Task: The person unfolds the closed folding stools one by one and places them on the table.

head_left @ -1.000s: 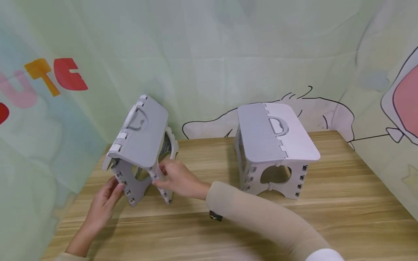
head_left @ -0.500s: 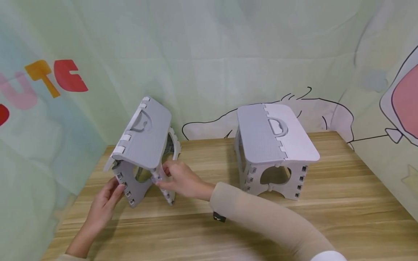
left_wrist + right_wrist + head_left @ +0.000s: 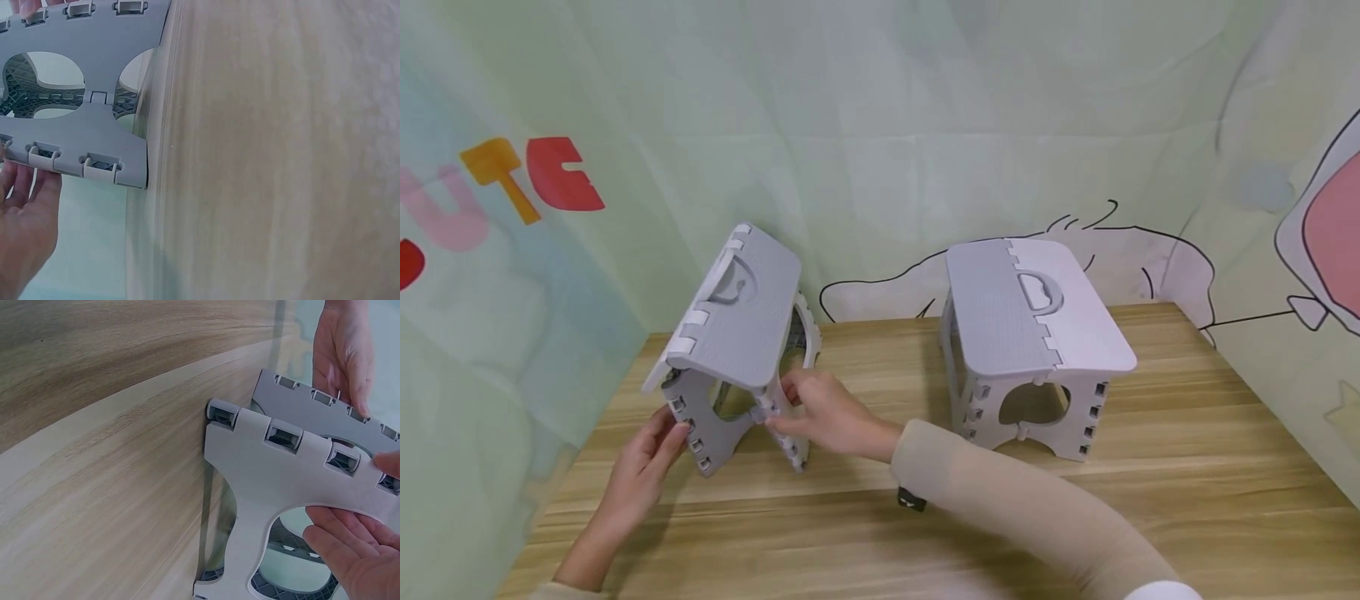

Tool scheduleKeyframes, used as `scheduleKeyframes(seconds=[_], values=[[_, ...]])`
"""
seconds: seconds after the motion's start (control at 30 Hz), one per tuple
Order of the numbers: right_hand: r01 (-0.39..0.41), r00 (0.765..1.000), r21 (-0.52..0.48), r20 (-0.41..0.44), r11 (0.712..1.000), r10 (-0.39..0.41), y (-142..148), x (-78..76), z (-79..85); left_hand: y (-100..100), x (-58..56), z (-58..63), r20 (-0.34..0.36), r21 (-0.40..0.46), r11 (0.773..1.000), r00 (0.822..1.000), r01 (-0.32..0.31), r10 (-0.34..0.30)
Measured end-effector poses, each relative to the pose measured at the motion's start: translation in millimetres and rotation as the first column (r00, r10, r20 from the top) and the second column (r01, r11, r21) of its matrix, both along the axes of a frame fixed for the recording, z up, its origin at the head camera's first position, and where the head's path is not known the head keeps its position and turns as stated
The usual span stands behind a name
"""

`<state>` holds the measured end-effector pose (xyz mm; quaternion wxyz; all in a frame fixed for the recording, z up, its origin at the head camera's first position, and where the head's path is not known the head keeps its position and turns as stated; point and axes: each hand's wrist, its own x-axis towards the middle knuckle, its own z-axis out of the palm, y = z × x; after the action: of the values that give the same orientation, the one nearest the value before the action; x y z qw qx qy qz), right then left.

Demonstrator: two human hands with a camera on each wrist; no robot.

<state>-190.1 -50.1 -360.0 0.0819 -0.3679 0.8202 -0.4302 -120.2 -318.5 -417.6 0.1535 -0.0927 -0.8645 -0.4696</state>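
A grey and white folding stool stands partly folded at the left of the table, its hinged top peaked like a roof and its legs angled. My left hand holds the edge of its left leg panel, thumb on the near side. On the right leg panel, my right hand grips the edge, thumb outside and fingers through the opening. The right wrist view shows that white leg panel close up, the grey panel behind it. In the left wrist view, the grey panel is partly cut off by the frame.
A second folding stool stands fully unfolded to the right, its top flat and its handle in the middle. Both stools are on a wood-grain table. Printed fabric hangs behind and at both sides, near the table's edges.
My right hand has moved slightly right with the right leg panel, and the stool's legs spread a little wider. Its peaked top has shifted right. The left hand stays nearly in place.
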Motion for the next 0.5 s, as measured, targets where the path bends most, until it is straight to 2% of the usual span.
scheduleKeyframes(seconds=[0.5], values=[[-0.007, 0.999, -0.013, -0.041, 1.0, 0.007, 5.3, -1.8, -2.3, 0.4, 0.9, 1.0, -0.005, -0.008, 1.0, 1.0, 0.004, -0.004]])
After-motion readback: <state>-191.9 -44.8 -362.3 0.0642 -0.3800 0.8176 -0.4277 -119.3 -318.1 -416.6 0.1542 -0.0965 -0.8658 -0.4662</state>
